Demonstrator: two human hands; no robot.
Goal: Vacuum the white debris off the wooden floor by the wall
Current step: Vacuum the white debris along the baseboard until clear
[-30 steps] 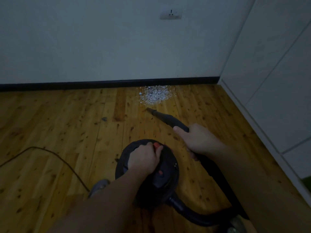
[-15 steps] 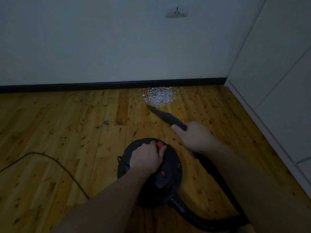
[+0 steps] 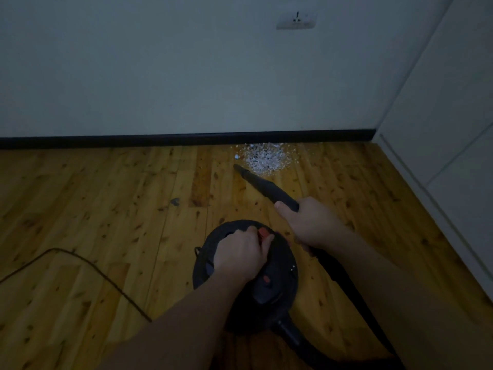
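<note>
A patch of white debris (image 3: pixel 266 158) lies on the wooden floor (image 3: pixel 106 198) against the black skirting board. A round black vacuum cleaner (image 3: pixel 277 279) with red buttons stands on the floor in front of me. My left hand (image 3: pixel 241 253) is closed over its top handle, thumb by a red button (image 3: pixel 264 232). My right hand (image 3: pixel 309 224) grips the black nozzle tube (image 3: pixel 260 182). The tube's tip sits just left of the debris, at its near edge. The hose (image 3: pixel 344 281) runs back under my right arm.
A dark power cord (image 3: pixel 88 265) curves over the floor at the left. A small dark speck (image 3: pixel 175 201) lies left of the nozzle. White wall with a socket (image 3: pixel 296 20) ahead; white cabinet panels (image 3: pixel 453 129) along the right.
The nozzle tip has slid forward and now reaches the near edge of the debris. The view has tilted up a little. Both hands keep their grips.
</note>
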